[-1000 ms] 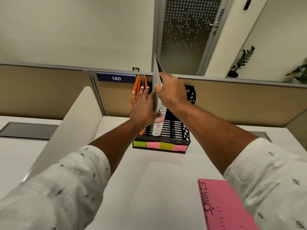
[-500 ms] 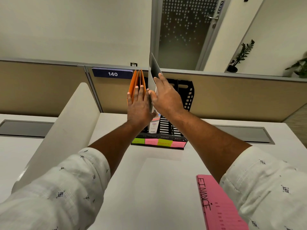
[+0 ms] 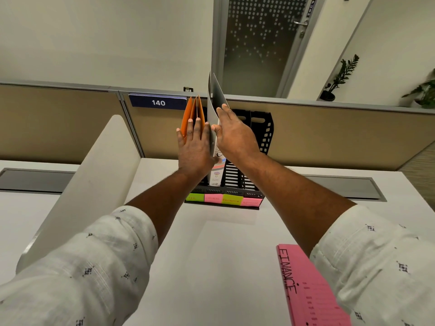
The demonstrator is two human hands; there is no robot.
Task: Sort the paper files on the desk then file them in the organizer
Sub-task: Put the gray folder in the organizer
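Note:
A black slotted organizer (image 3: 266, 128) stands at the desk's far edge, with green and pink sticky labels (image 3: 223, 199) along its front. Several orange files (image 3: 189, 109) stand in its leftmost slot. A white and grey file (image 3: 215, 95) stands upright in the slot beside them. My left hand (image 3: 194, 147) lies flat with straight fingers against the orange files, on the white file's left side. My right hand (image 3: 235, 137) presses flat on the white file's right face, thumb at its near edge. A pink file (image 3: 310, 290) marked FINANCE lies at the near right, partly under my right sleeve.
A white divider panel (image 3: 94, 175) slants along the desk's left side. A tan partition with a blue "140" plate (image 3: 158, 102) rises right behind the organizer. Grey cable trays (image 3: 341, 188) are set into the desktop on both sides.
The white file has sunk lower into its slot. My right hand went from gripping its upper edge to lying flat along it. My left hand slid up beside the orange files.

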